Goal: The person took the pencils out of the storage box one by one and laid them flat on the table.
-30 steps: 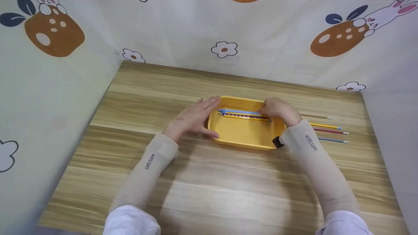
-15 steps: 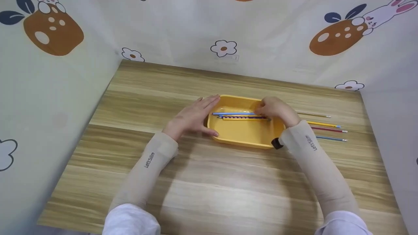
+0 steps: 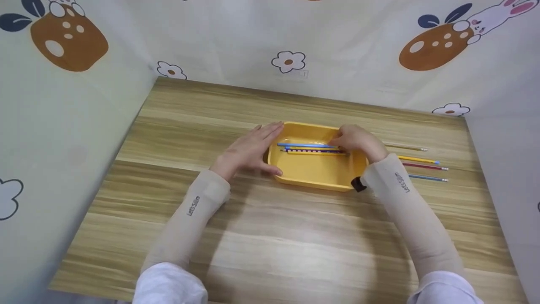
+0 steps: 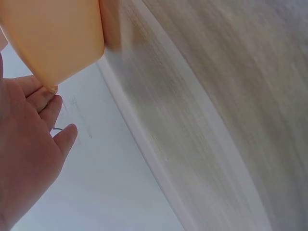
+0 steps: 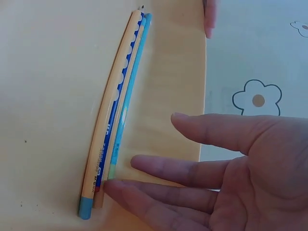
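Tray (image 3: pixel 312 173) just right of centre in the head view, pencils (image 3: pixel 316 153) bunched inside it! Left hand (image 3: pixel 249 151) spans its left end, thumb and fingers wide apart. Right hand (image 3: pixel 359 141) dips in at the other end, fingers extended, slightly parted, tips right by the pencils. Four more pencils (image 3: pixel 422 160) lie at frame right.

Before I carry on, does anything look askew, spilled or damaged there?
Nothing stands out. The yellow tray sits upright with no visible damage, and the pencils inside lie nearly parallel. The pencils outside, on the tabletop, form a neat row, so they look placed rather than spilled, though the right forearm hides part of them.
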A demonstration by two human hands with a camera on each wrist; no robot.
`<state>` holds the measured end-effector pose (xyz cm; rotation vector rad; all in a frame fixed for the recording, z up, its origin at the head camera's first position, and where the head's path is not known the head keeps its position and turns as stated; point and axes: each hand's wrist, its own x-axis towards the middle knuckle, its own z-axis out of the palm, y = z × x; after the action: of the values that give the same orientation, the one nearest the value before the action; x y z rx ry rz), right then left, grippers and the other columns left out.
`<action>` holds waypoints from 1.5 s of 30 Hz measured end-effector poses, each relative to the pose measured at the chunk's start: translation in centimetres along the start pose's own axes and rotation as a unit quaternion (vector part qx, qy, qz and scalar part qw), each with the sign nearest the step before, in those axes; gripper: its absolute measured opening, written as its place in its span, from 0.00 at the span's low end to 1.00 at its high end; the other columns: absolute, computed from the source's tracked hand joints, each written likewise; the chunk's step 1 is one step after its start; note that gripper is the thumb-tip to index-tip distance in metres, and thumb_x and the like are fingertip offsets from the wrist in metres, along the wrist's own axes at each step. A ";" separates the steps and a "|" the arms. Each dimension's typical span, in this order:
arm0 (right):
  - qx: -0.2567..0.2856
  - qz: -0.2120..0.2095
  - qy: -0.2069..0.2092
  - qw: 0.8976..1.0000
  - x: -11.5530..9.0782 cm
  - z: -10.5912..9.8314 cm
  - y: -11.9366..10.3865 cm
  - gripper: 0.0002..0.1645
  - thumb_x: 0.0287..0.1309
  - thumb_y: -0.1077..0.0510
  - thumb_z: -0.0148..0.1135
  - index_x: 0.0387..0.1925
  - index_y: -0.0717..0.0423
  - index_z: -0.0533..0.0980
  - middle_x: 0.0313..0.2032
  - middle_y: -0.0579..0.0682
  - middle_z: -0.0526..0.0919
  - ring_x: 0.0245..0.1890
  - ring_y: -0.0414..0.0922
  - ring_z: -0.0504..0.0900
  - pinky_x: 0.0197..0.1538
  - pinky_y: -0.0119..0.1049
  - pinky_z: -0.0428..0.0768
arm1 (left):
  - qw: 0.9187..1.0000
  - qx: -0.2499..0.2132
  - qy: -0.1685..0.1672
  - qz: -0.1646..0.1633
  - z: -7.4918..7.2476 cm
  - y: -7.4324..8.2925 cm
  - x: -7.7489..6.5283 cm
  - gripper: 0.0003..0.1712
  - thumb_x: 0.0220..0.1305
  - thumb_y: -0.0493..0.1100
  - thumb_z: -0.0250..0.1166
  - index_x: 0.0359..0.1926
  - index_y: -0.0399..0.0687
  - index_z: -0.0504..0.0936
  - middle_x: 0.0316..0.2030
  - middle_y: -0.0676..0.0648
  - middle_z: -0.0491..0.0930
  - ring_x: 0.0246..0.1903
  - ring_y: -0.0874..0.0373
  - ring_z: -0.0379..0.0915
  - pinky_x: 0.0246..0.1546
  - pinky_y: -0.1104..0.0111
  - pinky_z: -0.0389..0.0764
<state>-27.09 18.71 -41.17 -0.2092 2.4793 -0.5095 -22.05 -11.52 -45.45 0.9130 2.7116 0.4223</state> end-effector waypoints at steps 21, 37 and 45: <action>-0.037 -0.002 -0.130 0.991 1.0 0.6 -0.2 0.14 0.55 0.64 0.70 0.42 0.62 0.76 0.33 0.47 0.73 0.33 0.43 0.72 0.36 0.30 0.71 | 1.000 -0.004 0.007 0.006 0.0 -0.2 0.0 0.75 0.46 0.82 0.64 0.80 0.50 0.37 0.81 0.51 0.36 0.80 0.57 0.33 0.82 0.58 0.39; -0.102 -0.012 -0.167 0.981 2.0 0.8 -0.8 0.06 0.49 0.68 0.71 0.24 0.60 0.79 0.19 0.44 0.74 0.22 0.38 0.71 0.25 0.24 0.71 | 1.000 -0.007 0.004 0.004 0.1 -0.1 0.1 0.74 0.46 0.80 0.65 0.80 0.51 0.37 0.81 0.52 0.35 0.80 0.57 0.32 0.82 0.58 0.38; -0.107 0.001 -0.178 0.978 2.5 0.9 -0.8 0.04 0.48 0.68 0.69 0.24 0.58 0.82 0.19 0.44 0.76 0.21 0.37 0.72 0.24 0.23 0.70 | 1.000 0.012 0.007 0.010 0.1 -0.1 0.1 0.75 0.46 0.80 0.65 0.80 0.48 0.37 0.81 0.49 0.37 0.80 0.55 0.35 0.81 0.56 0.41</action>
<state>-28.60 17.02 -42.80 -0.3503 2.1774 -0.1812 -22.18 -11.57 -45.57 0.9490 2.7268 0.4018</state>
